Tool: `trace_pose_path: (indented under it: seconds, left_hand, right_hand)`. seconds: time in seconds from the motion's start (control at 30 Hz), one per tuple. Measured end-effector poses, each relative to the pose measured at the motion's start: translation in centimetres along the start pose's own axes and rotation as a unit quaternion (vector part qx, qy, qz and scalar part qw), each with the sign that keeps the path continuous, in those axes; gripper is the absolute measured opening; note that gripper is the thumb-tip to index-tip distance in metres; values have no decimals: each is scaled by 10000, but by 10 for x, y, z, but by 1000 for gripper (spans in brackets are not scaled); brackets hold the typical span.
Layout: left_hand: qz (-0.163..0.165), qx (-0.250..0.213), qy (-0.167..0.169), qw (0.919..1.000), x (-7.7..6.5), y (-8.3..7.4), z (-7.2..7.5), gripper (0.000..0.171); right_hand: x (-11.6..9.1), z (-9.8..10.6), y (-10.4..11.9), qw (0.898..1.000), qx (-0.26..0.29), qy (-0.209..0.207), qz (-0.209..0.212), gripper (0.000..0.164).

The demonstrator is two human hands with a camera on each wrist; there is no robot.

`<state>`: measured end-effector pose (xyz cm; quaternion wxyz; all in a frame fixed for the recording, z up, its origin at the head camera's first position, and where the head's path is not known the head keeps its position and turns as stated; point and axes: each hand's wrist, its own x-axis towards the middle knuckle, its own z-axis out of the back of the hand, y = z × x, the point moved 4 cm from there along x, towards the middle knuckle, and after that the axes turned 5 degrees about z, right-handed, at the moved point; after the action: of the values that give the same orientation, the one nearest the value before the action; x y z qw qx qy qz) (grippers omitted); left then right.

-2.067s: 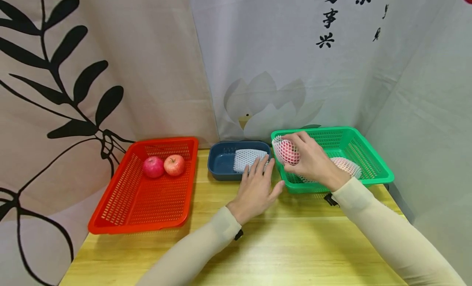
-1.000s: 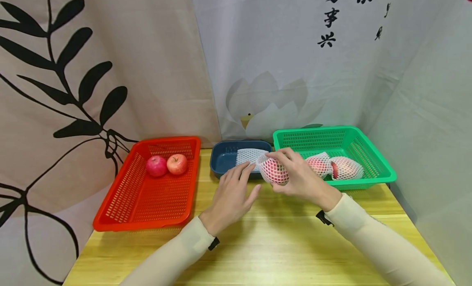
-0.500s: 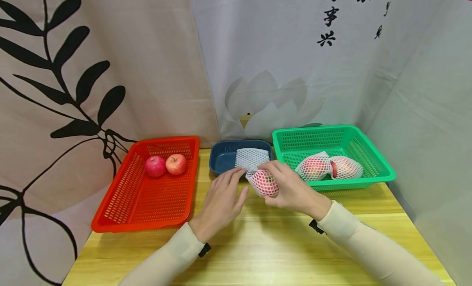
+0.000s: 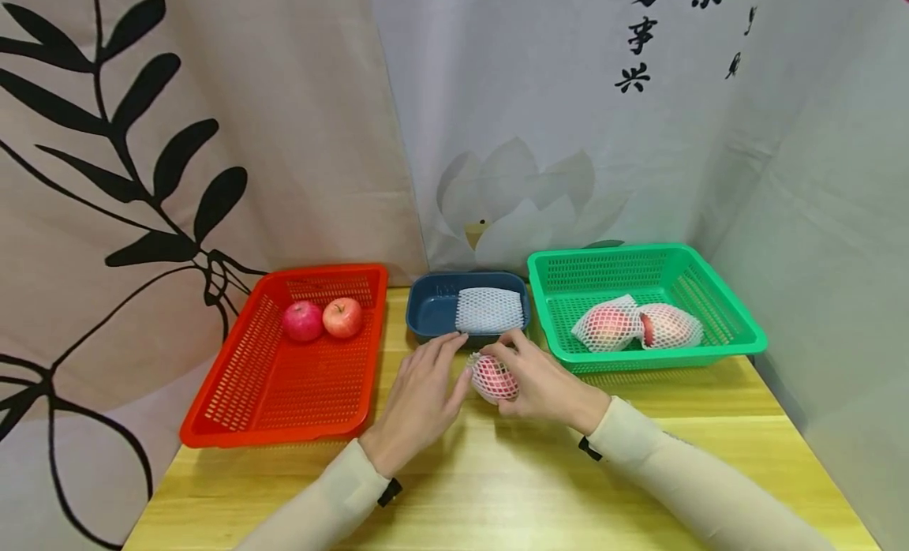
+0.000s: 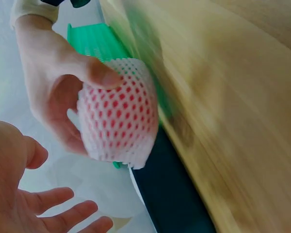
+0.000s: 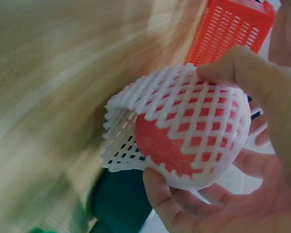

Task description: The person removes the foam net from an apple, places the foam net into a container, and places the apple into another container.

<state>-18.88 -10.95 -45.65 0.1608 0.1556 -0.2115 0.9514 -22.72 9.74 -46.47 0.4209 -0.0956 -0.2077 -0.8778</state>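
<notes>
An apple in a white foam net is held by my right hand, thumb and fingers gripping its sides just in front of the blue tray. In the right wrist view, red skin of the apple shows through the net's open end. My left hand is close beside it on the left, fingers spread and extended. The left wrist view shows a gap between those fingers and the netted apple.
A red basket at left holds two bare apples. White foam nets lie in the blue tray at the back. The green basket at right contains two netted apples. Everything stands on a wooden table.
My right hand has lifted the netted apple out of the green basket and carried it left and toward me, in front of the blue tray. My left hand has moved left and nearer.
</notes>
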Motion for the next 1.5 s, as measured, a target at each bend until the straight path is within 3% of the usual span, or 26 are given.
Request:
trace_pose_path:
  seconds: [0.17,0.53,0.8,1.2,1.5]
  left_hand:
    - [30,-115,53,9999,-1,2,-5,54]
    - [194,-310,199,9991,0,9,-20,47]
    - [-34,-624,-268,9977,3,22,-38,46]
    - [125,-489,278,9983,9,17,-34,30]
    - [-14,-685,485,9965,7,21,-31,25]
  right_hand:
    - [0,-8,-7,9995,90,188,-247,81]
    - [1,-14,-15,9987,208,368,-285,85]
    - [-4,-21,-14,9970,263,227,-690,101]
    - [-8,-24,-17,9935,707,86,-888,91]
    - [-15,-21,-15,9931,852,51,-802,91]
